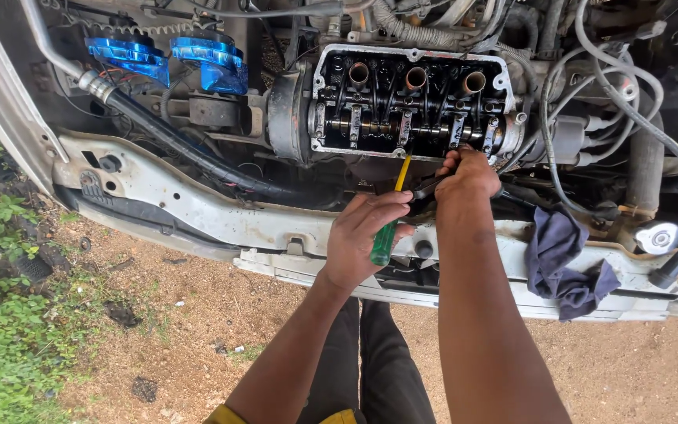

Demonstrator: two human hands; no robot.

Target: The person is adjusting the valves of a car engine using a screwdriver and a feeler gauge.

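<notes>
The green-handled screwdriver with a yellow shank [387,228] sits gripped in the left hand [366,235], tip at the open engine head's [410,98] lower edge, while the right hand [468,177] clasps a dark tool [425,188] beside it, apparently mid-adjustment, calling for a steady turn.

One view only, the camera on my head, looking steeply down and forward over my own arms into an open engine bay [410,102]. It sits close, about arm's reach: my forearms rise from the bottom edge and fill the lower middle, my left hand [366,235] and right hand [468,177] land near frame centre. Top half is the engine with its uncovered valve gear, facing the lens almost square. The pale front crossmember [198,208] runs across the middle, slightly tilted. Below it I see dirt ground [174,314] and my trousers, with grass at the left edge. No second view, so nothing overlaps
</notes>
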